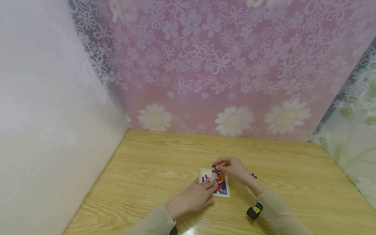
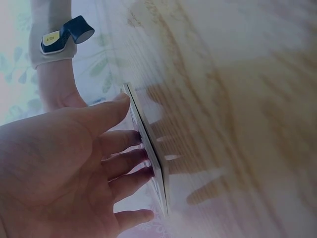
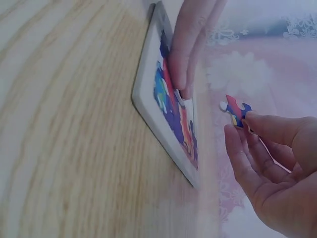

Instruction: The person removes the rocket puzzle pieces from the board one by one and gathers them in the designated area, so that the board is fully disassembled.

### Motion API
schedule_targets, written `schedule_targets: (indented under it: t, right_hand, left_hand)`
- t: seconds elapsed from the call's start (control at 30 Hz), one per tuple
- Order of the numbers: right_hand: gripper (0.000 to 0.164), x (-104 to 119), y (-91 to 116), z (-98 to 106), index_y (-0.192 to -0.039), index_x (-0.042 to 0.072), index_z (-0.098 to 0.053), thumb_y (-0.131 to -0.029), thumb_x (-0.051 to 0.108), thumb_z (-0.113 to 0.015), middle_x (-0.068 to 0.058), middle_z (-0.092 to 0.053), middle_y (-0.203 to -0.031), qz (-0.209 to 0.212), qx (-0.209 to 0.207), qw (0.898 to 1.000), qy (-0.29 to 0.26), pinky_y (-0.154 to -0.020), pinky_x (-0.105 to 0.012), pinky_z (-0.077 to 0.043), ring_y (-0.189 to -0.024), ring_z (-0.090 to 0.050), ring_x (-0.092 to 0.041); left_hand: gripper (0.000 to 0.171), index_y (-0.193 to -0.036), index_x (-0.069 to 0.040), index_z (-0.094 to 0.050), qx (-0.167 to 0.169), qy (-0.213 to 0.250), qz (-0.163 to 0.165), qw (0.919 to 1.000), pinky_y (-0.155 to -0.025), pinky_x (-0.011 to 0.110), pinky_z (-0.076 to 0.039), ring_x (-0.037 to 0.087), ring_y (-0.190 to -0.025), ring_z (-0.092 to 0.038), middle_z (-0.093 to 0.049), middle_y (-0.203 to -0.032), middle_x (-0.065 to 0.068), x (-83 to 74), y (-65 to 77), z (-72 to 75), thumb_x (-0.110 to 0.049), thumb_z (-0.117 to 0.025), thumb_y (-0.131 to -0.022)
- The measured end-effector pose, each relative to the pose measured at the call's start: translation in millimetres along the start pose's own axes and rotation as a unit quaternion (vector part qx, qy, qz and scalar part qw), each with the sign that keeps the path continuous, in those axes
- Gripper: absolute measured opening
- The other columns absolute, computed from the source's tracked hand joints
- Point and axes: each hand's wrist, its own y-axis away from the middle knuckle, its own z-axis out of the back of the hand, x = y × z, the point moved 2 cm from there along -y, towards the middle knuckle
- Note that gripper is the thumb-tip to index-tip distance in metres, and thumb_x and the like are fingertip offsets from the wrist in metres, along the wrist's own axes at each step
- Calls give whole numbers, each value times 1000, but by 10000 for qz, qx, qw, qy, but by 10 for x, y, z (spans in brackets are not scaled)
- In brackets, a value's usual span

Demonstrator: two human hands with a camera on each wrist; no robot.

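A jigsaw puzzle tray (image 1: 228,195) with a pale frame and a partly filled colourful picture lies on the table. My left hand (image 1: 195,197) rests its outstretched fingers on the picture; in the left wrist view the fingertips meet the tray's upper face, with the thumb at the edge of the tray (image 2: 154,153). Between thumb and fingers, my right hand (image 1: 234,168) pinches a puzzle piece (image 3: 235,112), red, blue and white. In the right wrist view this piece is held up off the tray, over its far part in the head view.
Something small and purple, like a loose puzzle piece (image 1: 253,175), lies right of the tray, partly behind the right wrist. A black wrist camera (image 1: 254,211) sits on the right forearm. A flowered pink curtain (image 1: 188,81) hangs behind the wooden table (image 1: 152,156); a pale wall stands left.
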Motion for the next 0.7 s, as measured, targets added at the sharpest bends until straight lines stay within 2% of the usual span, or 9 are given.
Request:
schedule_targets:
  t: [0.1,0.27,0.47,0.7]
  right_hand:
    - [23,-25,19,44,-117,6,-74,-99,19,-67,-13,-74,-111,-86,-101,9993,-335,-76,-38,-62,-88,-71,-20]
    - [25,-99,68,126,-118,1,-72,-99,17,-67,-20,-70,-119,18,-236,9974,-680,-78,-39,-62,-90,-73,-24]
    - [25,-169,150,233,-119,1,-72,-99,14,-67,-21,-68,-124,-192,-367,9968,-684,-80,-36,-62,-93,-71,-23]
    - [27,-234,258,355,-119,1,-72,-99,18,-67,-19,-71,-117,-339,-479,9968,-542,-81,-36,-62,-93,-73,-24]
  left_hand:
    - [61,-157,-19,-39,-48,16,5,10000,-117,56,-34,17,-150,-31,-33,-164,-2,-2,-1,2,-46,-51,-104]
    - [61,-157,-18,-38,-37,3,-2,10000,-118,56,-33,18,-151,-30,-32,-164,-1,-11,-2,9,-45,-51,-104]
    - [60,-158,-18,-38,29,48,31,10000,-118,55,-32,17,-151,-30,-31,-165,-2,-2,-11,-15,-45,-51,-104]
    - [60,-158,-19,-38,19,69,51,10000,-119,54,-31,16,-150,-30,-31,-165,-2,-3,-11,-23,-44,-51,-105]
